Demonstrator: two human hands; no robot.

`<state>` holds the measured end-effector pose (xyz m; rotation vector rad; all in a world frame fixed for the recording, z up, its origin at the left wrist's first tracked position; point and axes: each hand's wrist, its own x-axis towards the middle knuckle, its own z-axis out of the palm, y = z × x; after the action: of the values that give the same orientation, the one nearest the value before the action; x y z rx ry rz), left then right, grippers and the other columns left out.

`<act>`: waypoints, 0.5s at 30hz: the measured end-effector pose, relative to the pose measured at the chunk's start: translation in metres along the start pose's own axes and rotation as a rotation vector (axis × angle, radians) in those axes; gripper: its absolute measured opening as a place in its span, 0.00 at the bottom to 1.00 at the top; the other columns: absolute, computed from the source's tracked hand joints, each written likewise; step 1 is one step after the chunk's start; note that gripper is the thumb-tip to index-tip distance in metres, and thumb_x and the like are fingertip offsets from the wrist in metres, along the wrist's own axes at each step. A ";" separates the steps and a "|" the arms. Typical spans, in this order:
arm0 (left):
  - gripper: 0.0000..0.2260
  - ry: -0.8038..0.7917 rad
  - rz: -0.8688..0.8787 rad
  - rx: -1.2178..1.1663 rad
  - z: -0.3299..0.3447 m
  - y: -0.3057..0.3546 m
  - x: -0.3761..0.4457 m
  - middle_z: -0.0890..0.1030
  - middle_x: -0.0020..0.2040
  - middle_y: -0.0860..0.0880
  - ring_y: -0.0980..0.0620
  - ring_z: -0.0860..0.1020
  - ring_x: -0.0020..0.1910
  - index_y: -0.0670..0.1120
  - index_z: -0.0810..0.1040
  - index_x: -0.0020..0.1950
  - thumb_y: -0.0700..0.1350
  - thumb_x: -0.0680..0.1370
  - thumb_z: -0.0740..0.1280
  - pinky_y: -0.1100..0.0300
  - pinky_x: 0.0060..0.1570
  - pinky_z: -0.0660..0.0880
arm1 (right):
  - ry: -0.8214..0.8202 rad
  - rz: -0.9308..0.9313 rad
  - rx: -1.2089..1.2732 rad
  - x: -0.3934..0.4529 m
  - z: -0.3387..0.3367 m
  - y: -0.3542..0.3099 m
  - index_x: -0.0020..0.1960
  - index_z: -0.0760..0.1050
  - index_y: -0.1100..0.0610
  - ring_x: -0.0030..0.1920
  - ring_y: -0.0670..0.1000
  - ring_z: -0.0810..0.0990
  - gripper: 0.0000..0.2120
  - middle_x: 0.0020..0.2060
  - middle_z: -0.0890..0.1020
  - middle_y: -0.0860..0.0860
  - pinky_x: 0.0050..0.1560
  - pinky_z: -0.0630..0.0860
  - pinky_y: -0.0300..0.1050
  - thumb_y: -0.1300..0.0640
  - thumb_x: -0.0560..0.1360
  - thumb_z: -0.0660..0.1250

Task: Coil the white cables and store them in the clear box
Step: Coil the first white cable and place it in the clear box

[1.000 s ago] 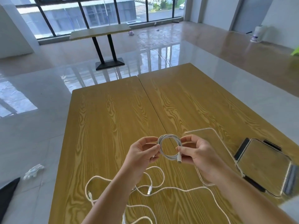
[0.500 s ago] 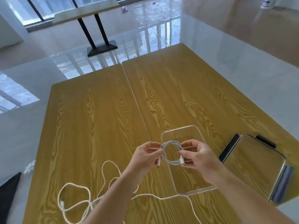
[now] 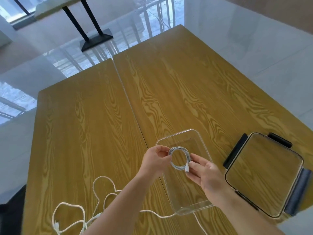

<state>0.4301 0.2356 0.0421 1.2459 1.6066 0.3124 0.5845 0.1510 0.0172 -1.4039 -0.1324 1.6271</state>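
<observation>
- No text, label, brand, number or sign can be read anywhere in the view.
</observation>
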 end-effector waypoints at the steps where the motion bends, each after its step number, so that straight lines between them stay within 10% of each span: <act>1: 0.06 0.002 -0.001 0.028 0.003 0.001 0.005 0.85 0.42 0.55 0.62 0.80 0.33 0.50 0.82 0.51 0.42 0.75 0.72 0.70 0.31 0.73 | 0.010 0.000 0.013 0.003 -0.001 0.001 0.68 0.73 0.59 0.58 0.54 0.83 0.17 0.58 0.84 0.56 0.63 0.79 0.52 0.64 0.79 0.66; 15: 0.10 0.061 0.017 0.224 0.057 0.008 0.058 0.85 0.47 0.54 0.53 0.83 0.42 0.47 0.85 0.55 0.39 0.78 0.66 0.58 0.41 0.82 | 0.104 -0.014 0.097 0.033 0.000 0.019 0.76 0.64 0.57 0.67 0.49 0.75 0.25 0.66 0.78 0.52 0.72 0.70 0.51 0.59 0.80 0.66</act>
<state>0.4856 0.2663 -0.0094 1.4317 1.7200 0.1857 0.5774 0.1637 -0.0183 -1.4062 -0.0025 1.5257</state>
